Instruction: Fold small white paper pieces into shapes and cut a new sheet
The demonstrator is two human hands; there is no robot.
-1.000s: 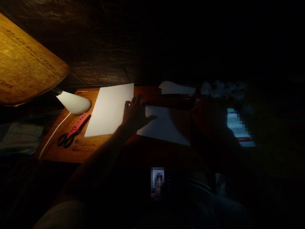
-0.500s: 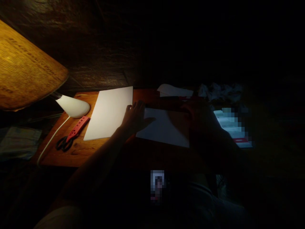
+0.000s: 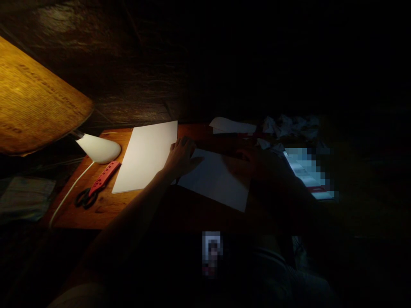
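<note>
My left hand point(image 3: 183, 155) lies over the gap between a bright stack of white paper point(image 3: 148, 158) and a loose white sheet point(image 3: 214, 177). Its thumb is stretched out over the sheet's upper left corner, apart from the fingers, which lie by the stack's right edge. In deep shadow, my right hand point(image 3: 245, 160) is at the upper right edge of the same sheet. Its fingers are too dark to make out, and I cannot tell whether they grip the paper. The sheet lies slanted on the wooden table point(image 3: 105, 209).
A lamp point(image 3: 99, 149) stands at the left with its white cord point(image 3: 69, 190). Near it lie black-handled scissors point(image 3: 86, 198) with a red perforated part point(image 3: 105, 176). Behind the hands are another piece of paper point(image 3: 233, 126) and crumpled paper point(image 3: 289, 126). A lit, blurred-out screen point(image 3: 305, 173) lies right.
The loose sheet has turned clockwise and shifted a little left, its lower right corner nearer me. My right hand has moved slightly left and down; the left stays almost in place.
</note>
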